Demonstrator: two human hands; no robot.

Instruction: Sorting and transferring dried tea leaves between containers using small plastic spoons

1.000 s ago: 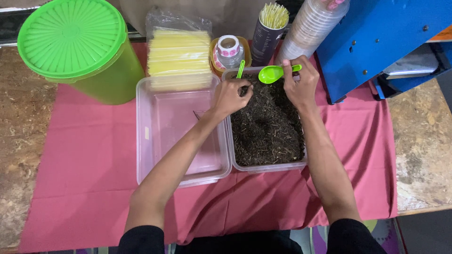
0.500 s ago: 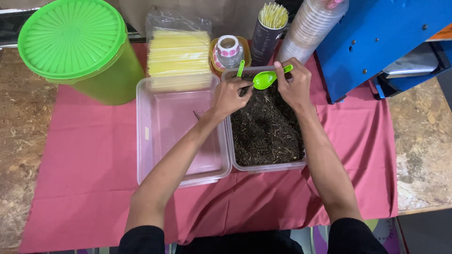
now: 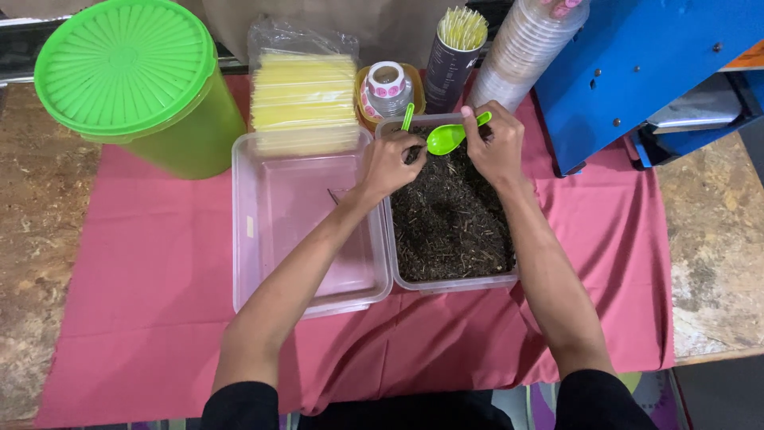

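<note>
Pink cloth (image 3: 143, 263) covers the worn table, and two clear tubs stand side by side on it

Right hand (image 3: 495, 147) pinches the handle of a green spoon (image 3: 444, 137) over the far end of the tub of dark dried leaves (image 3: 450, 215). Left hand (image 3: 390, 163) is closed with its fingertips in the leaves just beside the spoon; what it grips I cannot tell. An empty tub (image 3: 294, 223) lies to the left, near a green lidded bucket (image 3: 135, 80)

Worn wooden table (image 3: 716, 263), pink cloth (image 3: 143, 279) spread on it
</note>
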